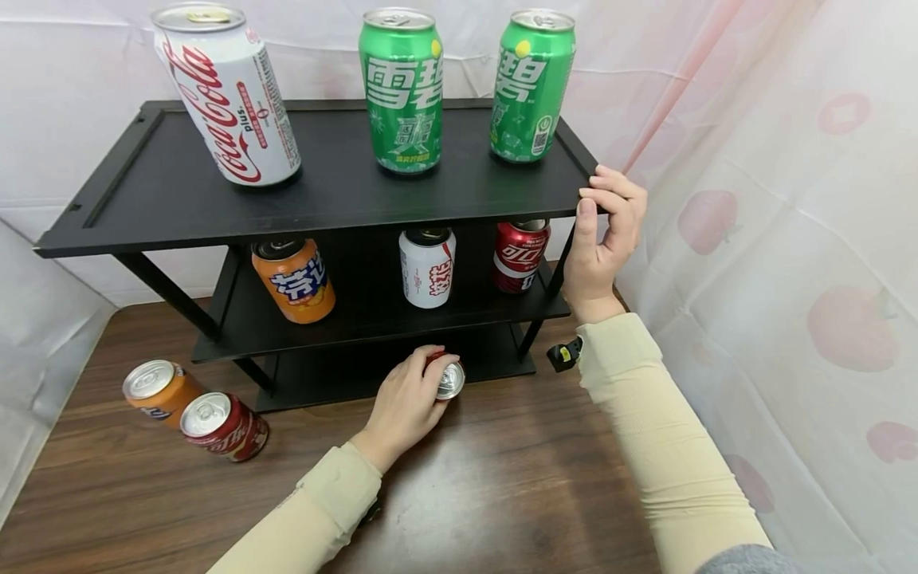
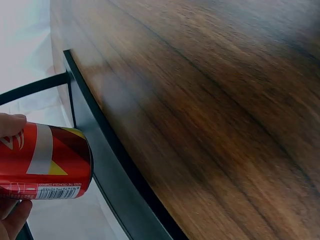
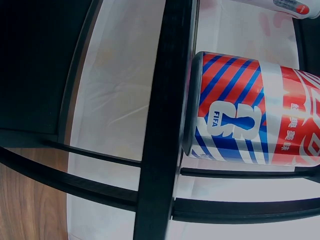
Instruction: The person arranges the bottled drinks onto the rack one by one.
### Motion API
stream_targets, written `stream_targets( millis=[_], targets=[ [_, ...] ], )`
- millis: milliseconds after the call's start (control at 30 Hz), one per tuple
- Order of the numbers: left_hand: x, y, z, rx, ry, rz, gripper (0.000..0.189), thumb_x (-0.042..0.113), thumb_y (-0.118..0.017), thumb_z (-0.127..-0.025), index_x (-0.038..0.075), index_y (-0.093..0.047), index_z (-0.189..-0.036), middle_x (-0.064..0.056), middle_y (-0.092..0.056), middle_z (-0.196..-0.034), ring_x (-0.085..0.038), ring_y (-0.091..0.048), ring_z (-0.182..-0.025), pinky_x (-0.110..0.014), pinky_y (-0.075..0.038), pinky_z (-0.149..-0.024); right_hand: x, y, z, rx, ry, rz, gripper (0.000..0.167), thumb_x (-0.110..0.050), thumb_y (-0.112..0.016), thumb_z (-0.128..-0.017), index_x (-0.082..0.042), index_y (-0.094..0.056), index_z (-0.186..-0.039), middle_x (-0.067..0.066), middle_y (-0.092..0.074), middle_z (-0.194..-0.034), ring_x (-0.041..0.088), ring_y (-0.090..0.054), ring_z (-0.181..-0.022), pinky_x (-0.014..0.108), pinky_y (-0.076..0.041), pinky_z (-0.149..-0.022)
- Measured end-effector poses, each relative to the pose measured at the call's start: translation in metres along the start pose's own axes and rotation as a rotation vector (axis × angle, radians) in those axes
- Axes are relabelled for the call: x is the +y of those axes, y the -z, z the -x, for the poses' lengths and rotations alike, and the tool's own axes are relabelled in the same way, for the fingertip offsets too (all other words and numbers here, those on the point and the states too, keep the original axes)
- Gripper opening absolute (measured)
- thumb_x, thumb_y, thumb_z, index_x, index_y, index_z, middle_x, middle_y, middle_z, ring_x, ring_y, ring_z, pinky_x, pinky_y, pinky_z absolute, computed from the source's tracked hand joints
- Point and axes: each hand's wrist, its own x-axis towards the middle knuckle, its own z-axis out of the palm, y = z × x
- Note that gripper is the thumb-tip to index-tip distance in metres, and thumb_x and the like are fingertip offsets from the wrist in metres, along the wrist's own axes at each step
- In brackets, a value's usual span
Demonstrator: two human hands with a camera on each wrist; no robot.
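Observation:
My left hand [image 1: 403, 405] grips a red can [image 1: 451, 382] at the front of the bottom shelf [image 1: 344, 387]. In the left wrist view, fingertips [image 2: 12, 124] and thumb lie on both sides of the red Coca-Cola can [image 2: 65, 162], its base close over the black shelf frame [image 2: 107, 150]. My right hand [image 1: 606, 239] holds the right front corner of the black three-tier rack [image 1: 323, 199], fingers bent over the top edge and thumb at the front. The right wrist view shows a red, blue and white can [image 3: 235, 112] on a shelf; that hand is out of its sight.
Up top stand a white Coca-Cola can [image 1: 233, 104] and two green cans [image 1: 403, 96]. The middle shelf holds an orange can [image 1: 296, 283], a white can [image 1: 428, 271] and a red can [image 1: 519, 259]. On the wooden table [image 1: 488, 494], an orange can [image 1: 161, 391] and a dark red can [image 1: 225, 430] stand left.

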Motion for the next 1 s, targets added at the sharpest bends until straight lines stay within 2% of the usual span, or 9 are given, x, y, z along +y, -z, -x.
stream_targets(
  millis=[300, 533, 733, 1000],
  targets=[
    [0.006, -0.006, -0.011, -0.02, -0.029, 0.007, 0.062, 0.011, -0.084, -0.073, 0.012, -0.056, -0.128, -0.014, -0.056, -0.127, -0.028, -0.066, -0.108, -0.042, -0.057, -0.085, -0.001, -0.002, 0.0, 0.001, 0.002, -0.009, 0.035, -0.024, -0.058, -0.093, 0.01, -0.06, -0.084, 0.034, -0.054, -0.092, 0.046, -0.056, -0.103, 0.054, -0.043, -0.103],
    [0.011, -0.021, -0.019, -0.004, -0.034, 0.001, 0.063, 0.011, -0.084, -0.072, 0.011, -0.056, -0.129, -0.014, -0.056, -0.125, -0.028, -0.066, -0.105, -0.041, -0.057, -0.083, -0.003, -0.001, 0.0, 0.013, -0.032, -0.005, 0.034, -0.021, -0.056, -0.091, 0.012, -0.059, -0.084, 0.028, -0.056, -0.094, 0.045, -0.056, -0.105, 0.052, -0.043, -0.104],
    [0.015, -0.033, -0.025, -0.017, -0.024, 0.005, 0.064, 0.013, -0.084, -0.073, 0.013, -0.054, -0.13, -0.014, -0.056, -0.126, -0.028, -0.066, -0.106, -0.041, -0.057, -0.082, -0.005, -0.002, -0.001, 0.018, -0.03, 0.007, 0.033, -0.021, -0.056, -0.09, 0.011, -0.059, -0.084, 0.029, -0.056, -0.093, 0.043, -0.056, -0.104, 0.051, -0.043, -0.103],
    [0.021, -0.044, -0.033, -0.003, -0.022, -0.002, 0.062, 0.013, -0.083, -0.074, 0.012, -0.056, -0.13, -0.014, -0.057, -0.125, -0.027, -0.066, -0.107, -0.039, -0.058, -0.082, -0.004, -0.003, 0.0, 0.02, -0.035, 0.006, 0.033, -0.021, -0.055, -0.09, 0.011, -0.058, -0.084, 0.027, -0.057, -0.094, 0.041, -0.057, -0.105, 0.05, -0.043, -0.103]
  ],
)
